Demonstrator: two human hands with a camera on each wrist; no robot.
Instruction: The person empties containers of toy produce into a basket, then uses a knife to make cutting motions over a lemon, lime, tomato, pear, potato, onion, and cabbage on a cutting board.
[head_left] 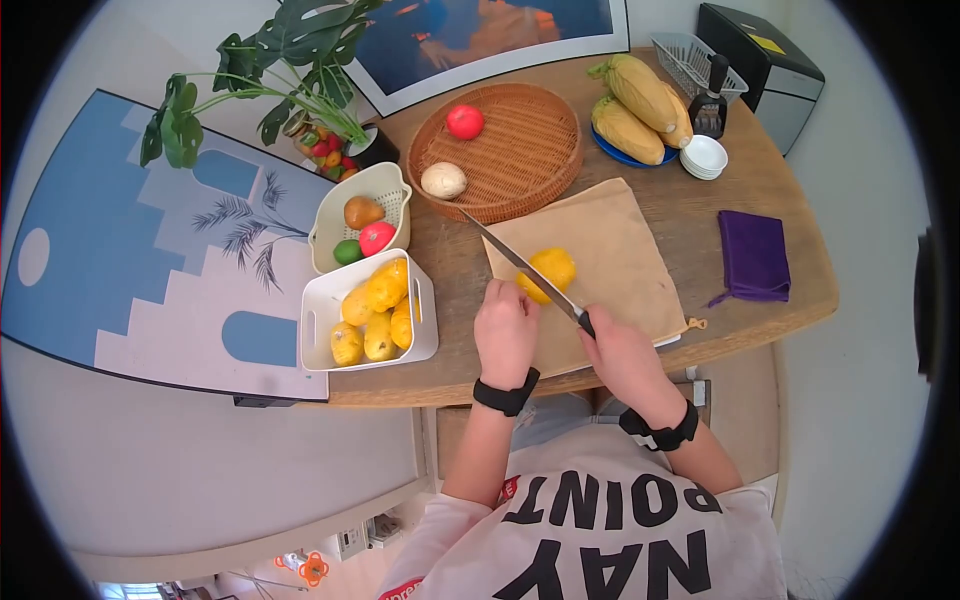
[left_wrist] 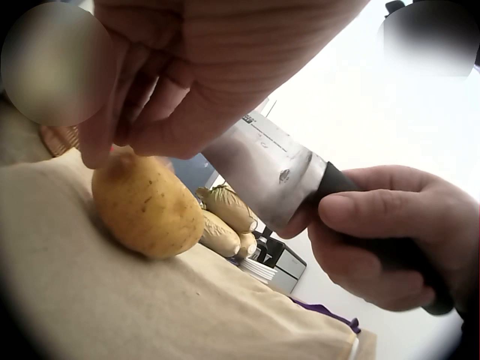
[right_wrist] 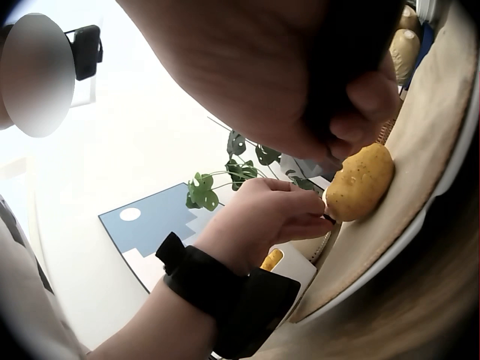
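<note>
A yellow potato (head_left: pixel 554 271) lies on a beige cloth (head_left: pixel 625 240). The left hand (head_left: pixel 505 335) has curled fingers against its near left end; in the left wrist view that hand (left_wrist: pixel 225 67) has its fingertips on top of the potato (left_wrist: pixel 146 214). The right hand (head_left: pixel 628 362) grips the black handle of a knife (head_left: pixel 508 251), whose blade slants across the potato in the head view. Beside the potato, the left wrist view shows the broad blade (left_wrist: pixel 262 169). The right wrist view shows the left hand (right_wrist: pixel 259 217) at the potato's end.
A white bin (head_left: pixel 428 340) of yellow potatoes and a cream basket (head_left: pixel 327 232) with produce stand at the left. Behind the cloth is a wicker tray (head_left: pixel 520 150) with two items. Corn-like vegetables (head_left: pixel 640 92), white bowls (head_left: pixel 704 155) and a purple cloth (head_left: pixel 755 255) are right.
</note>
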